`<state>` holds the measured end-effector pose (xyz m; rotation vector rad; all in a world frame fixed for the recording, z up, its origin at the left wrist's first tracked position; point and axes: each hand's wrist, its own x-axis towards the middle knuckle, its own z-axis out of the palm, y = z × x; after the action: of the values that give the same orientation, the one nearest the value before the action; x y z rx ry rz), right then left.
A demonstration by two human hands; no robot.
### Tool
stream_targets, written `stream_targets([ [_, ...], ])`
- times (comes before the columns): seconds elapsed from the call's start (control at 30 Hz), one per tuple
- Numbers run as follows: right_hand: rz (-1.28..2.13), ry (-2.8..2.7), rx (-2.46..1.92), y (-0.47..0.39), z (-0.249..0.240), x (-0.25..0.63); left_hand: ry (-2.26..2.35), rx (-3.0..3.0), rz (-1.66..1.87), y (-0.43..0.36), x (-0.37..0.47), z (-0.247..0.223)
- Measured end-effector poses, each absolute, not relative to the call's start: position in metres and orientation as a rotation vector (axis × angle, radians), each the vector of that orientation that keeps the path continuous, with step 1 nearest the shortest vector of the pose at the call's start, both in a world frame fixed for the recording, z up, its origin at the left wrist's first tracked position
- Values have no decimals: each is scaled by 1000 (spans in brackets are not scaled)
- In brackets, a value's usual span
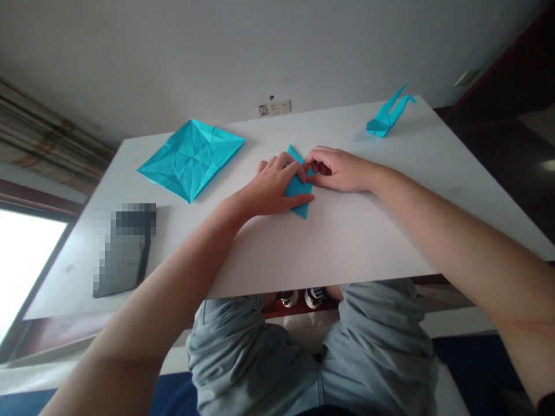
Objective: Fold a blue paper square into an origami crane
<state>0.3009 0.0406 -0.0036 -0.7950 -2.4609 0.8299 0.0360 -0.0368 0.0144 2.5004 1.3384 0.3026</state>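
Observation:
A small folded sheet of blue origami paper (297,187) lies on the white table in front of me, partly covered by my hands. My left hand (274,188) holds it down, fingers bent over its upper part and thumb stretched across its lower part. At its right edge, my right hand (336,169) has thumb and index finger pinched on the paper. The pointed top and bottom corners of the paper stick out past my fingers. An unfolded, creased blue sheet (191,160) lies farther left, and a finished blue paper crane (385,118) stands at the back right.
The white table (347,242) reaches back to the wall, where several sockets (274,108) are fitted. A dark flat object (124,254), blurred by pixels, lies near the left front. A patterned curtain (47,136) hangs at the left. My legs are below the table's front edge.

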Motion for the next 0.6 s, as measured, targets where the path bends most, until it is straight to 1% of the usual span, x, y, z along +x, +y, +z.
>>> stream_targets([
  [0.6,806,-2465,-801,39,-2,301,1361,2508,315,-37,37,12],
])
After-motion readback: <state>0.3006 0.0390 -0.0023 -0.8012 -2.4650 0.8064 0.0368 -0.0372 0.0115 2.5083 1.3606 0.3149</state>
